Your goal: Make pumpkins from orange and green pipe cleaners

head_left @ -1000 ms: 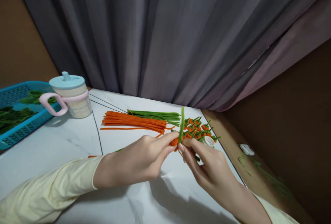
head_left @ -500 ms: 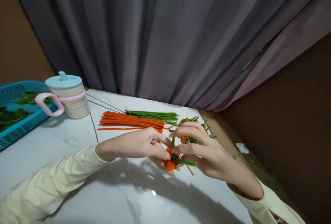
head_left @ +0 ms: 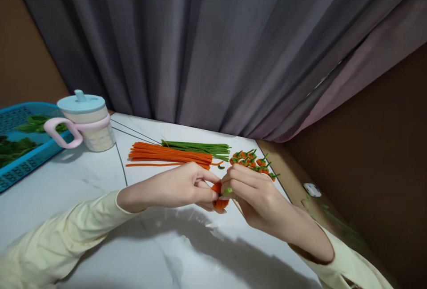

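From the head camera, the left hand (head_left: 180,186) pinches a small orange pipe-cleaner carrot (head_left: 219,202) above the middle of the white table (head_left: 100,178), while the right hand (head_left: 255,195) closes thumb and fingers on its green stem (head_left: 227,190). The step in hand looks like winding the stem on; the next move calls for a tight twist. Toward the far edge lie orange pipe cleaners (head_left: 170,156), green pipe cleaners (head_left: 196,148) and finished carrots (head_left: 253,162); a lidded cup (head_left: 87,120) and a blue basket (head_left: 23,146) stand at the left. Nothing is in the way.

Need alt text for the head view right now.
Left hand and right hand pinch a small orange coil with a green stem above a white table; orange stems lie behind.
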A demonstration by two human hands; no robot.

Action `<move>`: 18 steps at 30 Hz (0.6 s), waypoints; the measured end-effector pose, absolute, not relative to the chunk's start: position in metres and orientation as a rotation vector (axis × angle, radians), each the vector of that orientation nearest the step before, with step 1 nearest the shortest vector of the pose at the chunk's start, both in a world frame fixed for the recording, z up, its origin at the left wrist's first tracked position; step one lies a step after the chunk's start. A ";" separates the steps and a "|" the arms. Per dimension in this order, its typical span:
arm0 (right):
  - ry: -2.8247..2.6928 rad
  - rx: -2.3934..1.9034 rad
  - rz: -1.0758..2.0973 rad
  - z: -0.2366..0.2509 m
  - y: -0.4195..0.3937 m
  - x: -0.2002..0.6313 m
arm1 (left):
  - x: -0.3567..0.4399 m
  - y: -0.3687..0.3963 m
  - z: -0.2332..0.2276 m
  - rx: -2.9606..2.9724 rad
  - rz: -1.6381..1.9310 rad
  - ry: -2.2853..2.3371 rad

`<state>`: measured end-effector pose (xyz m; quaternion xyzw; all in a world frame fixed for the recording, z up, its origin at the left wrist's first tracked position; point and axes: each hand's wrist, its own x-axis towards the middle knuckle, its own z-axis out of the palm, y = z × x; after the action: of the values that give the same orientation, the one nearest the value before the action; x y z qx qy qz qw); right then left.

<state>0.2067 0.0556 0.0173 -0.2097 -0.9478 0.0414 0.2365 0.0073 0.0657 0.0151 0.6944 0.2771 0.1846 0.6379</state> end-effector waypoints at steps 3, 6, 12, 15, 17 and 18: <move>-2.554 -0.612 0.171 0.019 0.054 0.206 | 0.006 0.067 0.015 1.631 0.427 0.648; -2.456 -0.648 0.267 0.022 0.054 0.211 | 0.003 0.071 0.015 1.684 0.419 0.623; -2.244 -0.683 0.257 0.023 0.050 0.217 | 0.002 0.068 0.011 1.984 0.702 0.603; -2.165 -0.635 0.313 0.020 0.047 0.215 | 0.007 0.064 0.008 1.994 0.888 0.626; -2.121 -0.609 0.376 0.017 0.047 0.212 | 0.010 0.063 0.005 1.888 0.929 0.590; -2.104 -0.601 0.408 0.015 0.047 0.211 | 0.011 0.063 0.004 1.840 0.925 0.579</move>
<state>0.2109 0.0467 0.0151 -0.2421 -0.8479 0.1646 0.4420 0.0108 0.0630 0.0042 0.7543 0.2373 0.3792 0.4805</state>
